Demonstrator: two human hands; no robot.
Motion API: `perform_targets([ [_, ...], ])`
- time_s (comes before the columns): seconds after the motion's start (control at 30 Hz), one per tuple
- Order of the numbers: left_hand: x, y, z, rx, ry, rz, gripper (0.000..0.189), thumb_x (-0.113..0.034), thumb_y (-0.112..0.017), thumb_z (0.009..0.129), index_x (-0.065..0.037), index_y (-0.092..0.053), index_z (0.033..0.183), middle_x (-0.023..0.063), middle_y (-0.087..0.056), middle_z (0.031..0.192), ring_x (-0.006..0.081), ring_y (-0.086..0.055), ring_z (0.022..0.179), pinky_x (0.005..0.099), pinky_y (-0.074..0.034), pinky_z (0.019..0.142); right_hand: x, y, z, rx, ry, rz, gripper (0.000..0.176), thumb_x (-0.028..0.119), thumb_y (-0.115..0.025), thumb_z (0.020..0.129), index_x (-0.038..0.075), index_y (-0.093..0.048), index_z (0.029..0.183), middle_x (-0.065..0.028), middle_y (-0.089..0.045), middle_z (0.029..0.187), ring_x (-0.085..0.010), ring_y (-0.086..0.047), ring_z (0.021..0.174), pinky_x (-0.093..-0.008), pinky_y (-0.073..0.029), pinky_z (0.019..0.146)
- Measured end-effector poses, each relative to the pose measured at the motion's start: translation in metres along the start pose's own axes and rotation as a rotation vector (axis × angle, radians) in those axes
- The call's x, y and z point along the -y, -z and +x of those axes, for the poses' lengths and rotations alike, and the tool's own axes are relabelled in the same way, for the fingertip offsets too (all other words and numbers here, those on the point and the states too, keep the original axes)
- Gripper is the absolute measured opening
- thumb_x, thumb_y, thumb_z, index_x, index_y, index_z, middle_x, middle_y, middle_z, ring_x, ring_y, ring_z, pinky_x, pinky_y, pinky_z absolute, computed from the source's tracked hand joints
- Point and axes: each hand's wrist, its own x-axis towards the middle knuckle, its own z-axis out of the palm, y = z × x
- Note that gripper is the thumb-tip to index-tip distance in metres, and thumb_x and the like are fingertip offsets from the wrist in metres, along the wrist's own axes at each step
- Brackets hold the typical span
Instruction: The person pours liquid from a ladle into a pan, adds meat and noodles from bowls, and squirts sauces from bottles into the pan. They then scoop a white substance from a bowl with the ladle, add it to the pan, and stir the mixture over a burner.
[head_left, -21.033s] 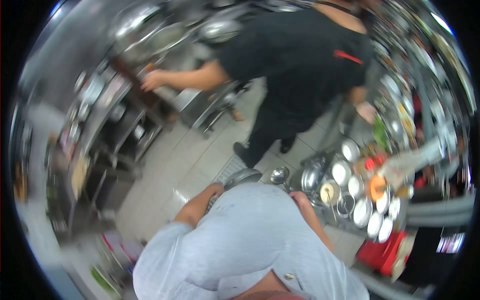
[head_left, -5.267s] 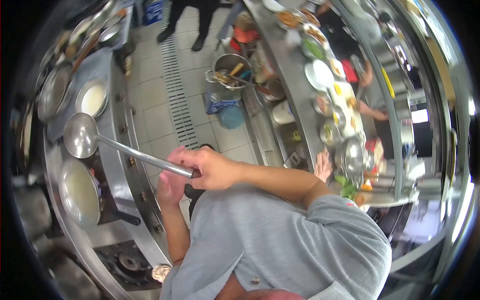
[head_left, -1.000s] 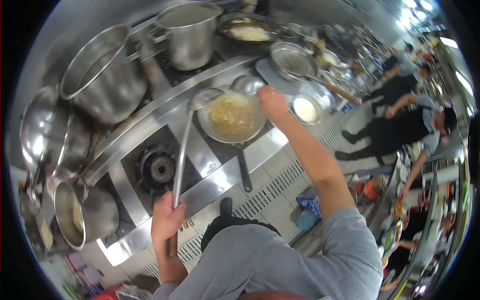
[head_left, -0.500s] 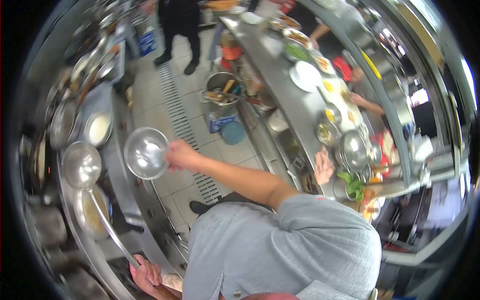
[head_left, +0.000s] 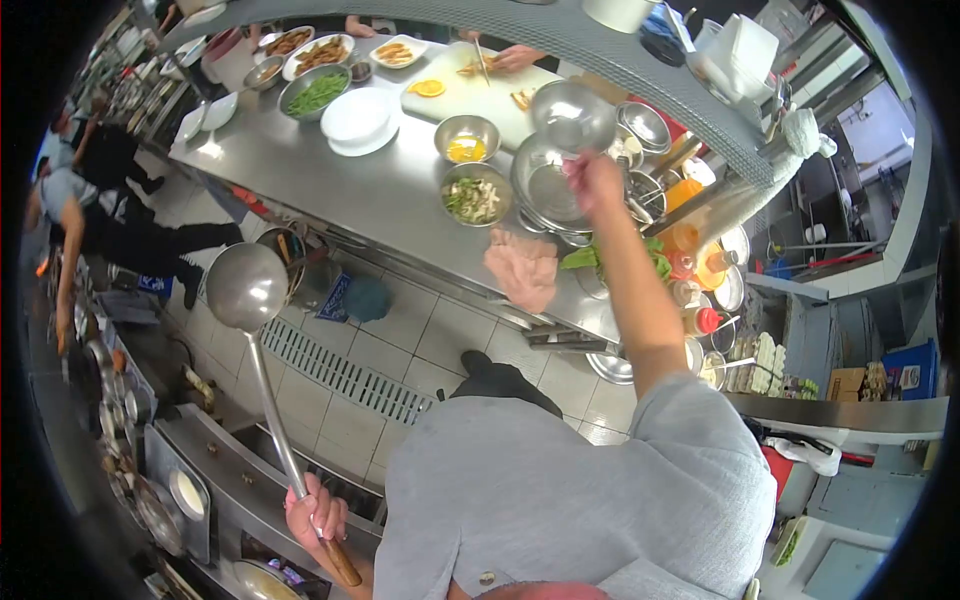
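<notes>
My left hand (head_left: 317,512) is closed around the wood-ended handle of a long metal ladle (head_left: 245,287). Its round bowl points up and away from me, over the floor. My right hand (head_left: 597,183) reaches across the steel counter, fingers pinched at the rim of a shiny metal bowl (head_left: 572,113). Beneath that hand is a stack of metal bowls (head_left: 545,185). Nearby are a bowl of chopped greens and white pieces (head_left: 476,196) and a bowl with yellow egg-like contents (head_left: 467,142). A crumpled pinkish thing (head_left: 522,270) hangs over the counter's near edge.
White plates (head_left: 360,122) are stacked on the counter (head_left: 270,175), beside a bowl of green vegetables (head_left: 317,93). Across it, another person's hands use a knife on a white cutting board (head_left: 440,95). Sauce bottles (head_left: 703,320) stand right. Co-workers (head_left: 110,220) are left, near the stove.
My view has swung toward the counter. My right hand has carried the metal bowl from beside the stove to above the stacked bowls. The ladle has moved away from the stove, still in my left hand.
</notes>
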Motion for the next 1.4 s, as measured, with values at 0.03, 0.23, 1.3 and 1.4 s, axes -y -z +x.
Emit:
perform_targets([
  [0.03, 0.007, -0.010, 0.012, 0.010, 0.036, -0.003, 0.007, -0.003, -0.050, 0.090, 0.002, -0.045, 0.090, 0.0047, -0.045, 0.051, 0.0158, -0.042, 0.031, 0.0300, -0.032, 0.033, 0.016, 0.022, 0.038, -0.078, 0.005, 0.075, 0.009, 0.008, -0.051, 0.096, 0.002, -0.056, 0.090, -0.0126, -0.063, 0.075, -0.0200, -0.063, 0.059, -0.0276, -0.044, 0.042],
  [0.23, 0.036, -0.046, 0.045, 0.045, 0.131, 0.134, 0.010, -0.005, -0.051, 0.089, 0.002, -0.047, 0.095, 0.0032, -0.046, 0.051, 0.0137, -0.040, 0.030, 0.0296, -0.031, 0.032, 0.057, 0.114, 0.203, -0.200, 0.072, 0.326, 0.022, 0.024, -0.049, 0.100, 0.003, -0.055, 0.105, -0.0143, -0.060, 0.088, -0.0266, -0.066, 0.075, -0.0324, -0.054, 0.060],
  [1.3, 0.034, 0.009, -0.074, 0.065, 0.157, 0.267, 0.009, -0.006, -0.054, 0.088, 0.000, -0.047, 0.088, 0.0024, -0.043, 0.049, 0.0131, -0.039, 0.030, 0.0274, -0.029, 0.031, -0.063, 0.269, -0.161, -0.726, 0.808, -0.941, 0.065, 0.023, -0.087, 0.062, 0.001, -0.059, 0.116, -0.0171, -0.069, 0.102, -0.0367, -0.067, 0.096, -0.0434, -0.052, 0.088],
  [1.4, 0.029, 0.015, -0.083, 0.042, 0.135, 0.284, 0.011, -0.007, -0.055, 0.088, -0.001, -0.047, 0.088, 0.0018, -0.044, 0.049, 0.0130, -0.040, 0.030, 0.0272, -0.029, 0.032, -0.012, 0.248, -0.201, -0.613, 0.934, -0.930, 0.068, 0.023, -0.090, 0.063, 0.000, -0.059, 0.120, -0.0154, -0.070, 0.105, -0.0303, -0.069, 0.095, -0.0381, -0.053, 0.087],
])
